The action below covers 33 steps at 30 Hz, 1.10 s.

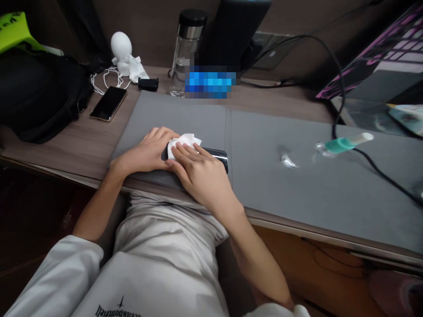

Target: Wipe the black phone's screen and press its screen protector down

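A dark, glossy phone (pixel 220 157) lies flat on the grey desk mat (pixel 280 202), close to the desk's front edge. My left hand (pixel 148 152) is curled around the phone's left end, with its fingers along the far side. On top of the phone, my right hand (pixel 206 176) presses a crumpled white tissue (pixel 190 139) with its fingertips. Its thumb reaches toward my left hand. The two hands cover most of the phone, so only its right end shows well.
To the right are a small bottle of teal liquid (pixel 342 144), a clear cap (pixel 288 161) and a black cable (pixel 373 165). Behind stands a clear water bottle (pixel 180 66). At left are another phone (pixel 109 104), a black bag (pixel 39 92) and a white rounded object (pixel 121 46) with a cord.
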Available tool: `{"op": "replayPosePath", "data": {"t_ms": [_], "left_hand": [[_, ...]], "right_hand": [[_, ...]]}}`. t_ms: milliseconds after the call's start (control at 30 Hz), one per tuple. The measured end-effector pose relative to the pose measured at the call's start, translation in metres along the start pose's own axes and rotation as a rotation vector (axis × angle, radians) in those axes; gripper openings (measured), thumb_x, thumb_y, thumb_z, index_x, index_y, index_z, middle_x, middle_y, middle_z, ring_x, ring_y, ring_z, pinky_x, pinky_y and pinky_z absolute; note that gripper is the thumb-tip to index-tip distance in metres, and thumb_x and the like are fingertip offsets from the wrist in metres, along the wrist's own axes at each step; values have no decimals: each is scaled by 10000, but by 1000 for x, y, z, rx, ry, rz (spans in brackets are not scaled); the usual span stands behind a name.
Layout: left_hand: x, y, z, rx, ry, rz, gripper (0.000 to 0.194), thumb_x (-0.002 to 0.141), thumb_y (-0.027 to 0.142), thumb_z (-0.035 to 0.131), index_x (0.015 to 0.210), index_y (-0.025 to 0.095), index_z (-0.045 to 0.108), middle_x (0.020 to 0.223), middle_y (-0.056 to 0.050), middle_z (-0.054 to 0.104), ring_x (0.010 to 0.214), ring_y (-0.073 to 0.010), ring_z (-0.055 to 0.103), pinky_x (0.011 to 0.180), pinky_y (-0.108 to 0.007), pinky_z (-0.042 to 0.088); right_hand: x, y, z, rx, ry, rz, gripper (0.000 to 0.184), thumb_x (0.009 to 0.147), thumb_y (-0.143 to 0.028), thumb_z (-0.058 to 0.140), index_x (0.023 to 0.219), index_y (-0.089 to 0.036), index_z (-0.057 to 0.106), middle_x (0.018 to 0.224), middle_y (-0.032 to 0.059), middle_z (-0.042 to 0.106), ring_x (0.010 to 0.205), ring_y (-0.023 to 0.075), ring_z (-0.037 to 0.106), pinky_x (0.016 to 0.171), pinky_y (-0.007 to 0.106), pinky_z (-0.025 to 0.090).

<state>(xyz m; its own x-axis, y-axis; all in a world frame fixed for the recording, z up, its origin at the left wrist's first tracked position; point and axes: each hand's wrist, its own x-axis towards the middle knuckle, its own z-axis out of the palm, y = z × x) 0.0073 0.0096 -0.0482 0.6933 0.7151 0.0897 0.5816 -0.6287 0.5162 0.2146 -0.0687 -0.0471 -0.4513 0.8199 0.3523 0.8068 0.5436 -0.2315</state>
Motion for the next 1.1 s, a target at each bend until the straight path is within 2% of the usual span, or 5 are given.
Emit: {"op": "replayPosePath", "data": {"t_ms": [200,567,700,867,1100], "left_hand": [[-2,1,0,-19,-5,-20,830,986,493,702,1707,221,394,1662,-171,513,1535,-382,447,1309,-576,358],[-4,-2,-2,-42,-35,-37,1122,903,645,807,1799,263,250,1736,-171,443,1610,-416,378,1334,-590,317],[-4,-1,-3,-44,-55,-38,1152,886,667,805,1804,254,245,1755,-166,424,1619,-404,359,1347,-574,299],[-4,0,-4,-33,-74,-62,1114,889,576,801,1802,265,243,1754,-155,427,1620,-393,354,1343,-557,306],[-6,1,-5,8,-67,-54,1036,904,740,781,1738,278,376,1723,-154,454,1621,-362,360,1351,-547,301]], "right_hand": [[12,2,6,-8,-5,-10,528,1184,-393,485,1459,-5,714,1522,237,700,1486,341,655,1321,517,465],[-8,4,-1,37,40,-158,502,1198,-314,402,1402,-26,759,1456,194,756,1405,310,722,1329,507,479],[-12,8,-3,61,71,-232,462,1183,-230,401,1378,-47,778,1419,171,782,1368,296,748,1332,530,481],[-17,23,-5,88,110,-340,384,1167,-225,493,1345,-81,801,1380,140,805,1322,279,776,1317,530,505],[-36,40,-11,111,105,-286,340,1135,-207,570,1386,-190,799,1435,97,777,1356,262,755,1292,525,532]]}}
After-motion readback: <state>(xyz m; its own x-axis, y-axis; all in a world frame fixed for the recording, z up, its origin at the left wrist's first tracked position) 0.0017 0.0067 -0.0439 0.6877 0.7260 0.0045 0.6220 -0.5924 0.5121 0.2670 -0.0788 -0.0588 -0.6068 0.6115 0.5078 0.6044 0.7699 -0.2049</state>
